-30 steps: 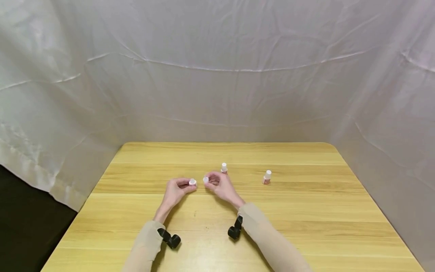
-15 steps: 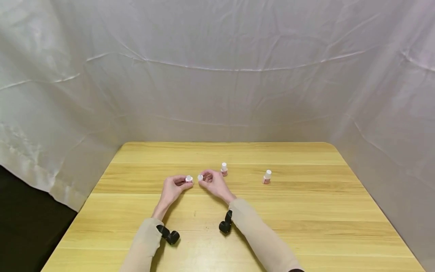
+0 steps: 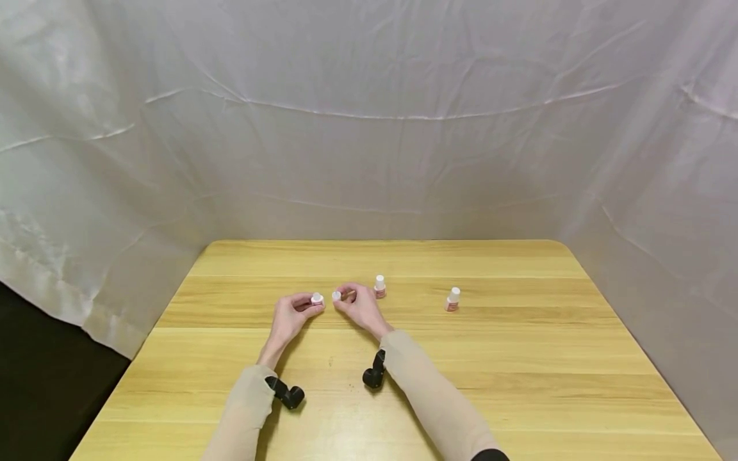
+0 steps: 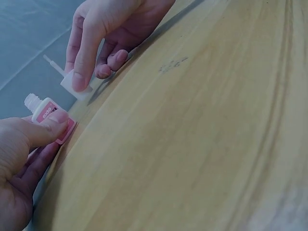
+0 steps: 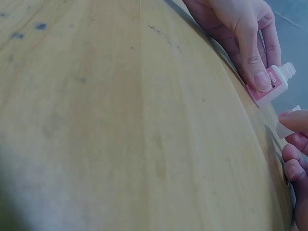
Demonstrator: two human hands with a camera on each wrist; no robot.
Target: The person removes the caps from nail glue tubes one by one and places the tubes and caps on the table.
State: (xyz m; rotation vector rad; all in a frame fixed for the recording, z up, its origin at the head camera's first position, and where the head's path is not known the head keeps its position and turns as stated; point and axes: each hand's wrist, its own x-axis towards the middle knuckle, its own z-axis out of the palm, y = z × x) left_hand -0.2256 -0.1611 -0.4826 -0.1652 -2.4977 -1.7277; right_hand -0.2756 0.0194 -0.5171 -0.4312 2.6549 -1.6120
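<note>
My left hand (image 3: 289, 317) pinches a small white bottle (image 4: 45, 109) with a pink label between thumb and fingers. Its threaded neck is uncovered in both wrist views, and its base is on or close to the table. To the right, my right hand (image 3: 362, 308) pinches a white brush cap (image 4: 73, 86) by its sides. A thin pale stem (image 4: 54, 65) sticks out of that cap, pointing up and away in the left wrist view. Cap and bottle are a small gap apart. In the right wrist view, the bottle (image 5: 270, 87) leans, with the cap (image 5: 285, 128) beside it.
Two more capped bottles of the same look stand upright on the wooden table (image 3: 519, 358): one bottle (image 3: 380, 287) just behind the right hand, another bottle (image 3: 453, 299) farther right. Grey cloth (image 3: 380, 160) hangs around the back and sides. Each sleeve carries a black wrist camera (image 3: 293, 397).
Both hands have moved slightly left and away from the body, the right hand farther, with bottle and cap still held. The near standing bottle, earlier partly covered by the right hand, now shows more fully.
</note>
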